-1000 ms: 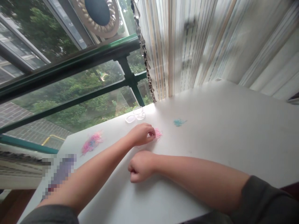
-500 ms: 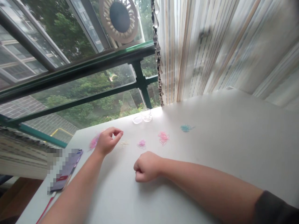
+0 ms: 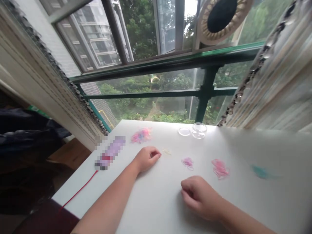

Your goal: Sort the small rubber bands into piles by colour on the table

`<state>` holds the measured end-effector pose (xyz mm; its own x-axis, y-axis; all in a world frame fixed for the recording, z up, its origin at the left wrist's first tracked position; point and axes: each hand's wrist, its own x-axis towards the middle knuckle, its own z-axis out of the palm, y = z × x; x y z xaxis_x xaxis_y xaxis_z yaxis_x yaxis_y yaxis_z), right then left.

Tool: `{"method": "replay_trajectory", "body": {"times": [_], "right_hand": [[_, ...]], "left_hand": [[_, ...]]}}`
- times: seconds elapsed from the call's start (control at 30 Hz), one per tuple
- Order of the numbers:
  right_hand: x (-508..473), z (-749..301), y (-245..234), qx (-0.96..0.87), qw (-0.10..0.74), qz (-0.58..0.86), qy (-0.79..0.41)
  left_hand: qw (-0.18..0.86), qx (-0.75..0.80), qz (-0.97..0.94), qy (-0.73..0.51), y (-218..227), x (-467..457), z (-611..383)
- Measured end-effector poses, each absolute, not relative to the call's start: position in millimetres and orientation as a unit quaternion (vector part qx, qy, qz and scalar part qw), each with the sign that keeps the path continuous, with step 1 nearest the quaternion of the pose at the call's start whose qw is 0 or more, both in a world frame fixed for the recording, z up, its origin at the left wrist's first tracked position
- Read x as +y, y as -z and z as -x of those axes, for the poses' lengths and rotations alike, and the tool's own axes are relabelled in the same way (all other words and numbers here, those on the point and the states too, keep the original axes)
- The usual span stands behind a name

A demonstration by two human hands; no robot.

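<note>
My left hand [image 3: 147,159] rests on the white table with its fingers curled, thumb and forefinger almost together. Just right of its fingertips lies a small pile of pale yellow rubber bands [image 3: 166,151]. Curled into a loose fist, my right hand [image 3: 200,196] is below the purple rubber bands [image 3: 187,162]. Whatever either hand may hold is hidden. Farther right are the pink rubber bands [image 3: 220,168] and the teal rubber bands [image 3: 262,171]. A larger heap of mixed-colour rubber bands [image 3: 141,135] sits beyond my left hand.
Near the table's [image 3: 151,208] far edge stand a clear round container [image 3: 199,130] and a clear lid [image 3: 184,131]. A blurred-out purple phone-like item [image 3: 113,151] with a red cable [image 3: 80,189] lies at left. Beyond are a window railing [image 3: 146,94] and curtains [image 3: 275,94].
The view has swung left, so everything appears farther right. The mixed heap, partly covered by my left hand before, now shows fully. Both hands stay curled.
</note>
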<state>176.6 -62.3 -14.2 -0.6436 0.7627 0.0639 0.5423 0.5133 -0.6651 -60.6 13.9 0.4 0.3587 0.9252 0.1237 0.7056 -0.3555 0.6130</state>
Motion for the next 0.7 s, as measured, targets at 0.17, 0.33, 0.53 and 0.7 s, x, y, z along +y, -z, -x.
{"method": "replay_trajectory", "body": {"times": [0.17, 0.33, 0.53, 0.7], "right_hand": [[-62, -178, 17, -0.851, 0.148, 0.394, -0.313], [-62, -181, 21, -0.850, 0.138, 0.400, -0.312], [-62, -181, 18, -0.849, 0.141, 0.398, -0.318], [-62, -178, 16, -0.848, 0.143, 0.401, -0.315]], "left_hand": [[0.243, 0.510, -0.797, -0.211, -3, 5, 60], [0.173, 0.559, -0.781, -0.216, -1, 11, 69], [0.071, 0.614, -0.751, -0.233, 9, 23, 72], [0.054, 0.625, -0.751, -0.205, 18, 33, 58]]}}
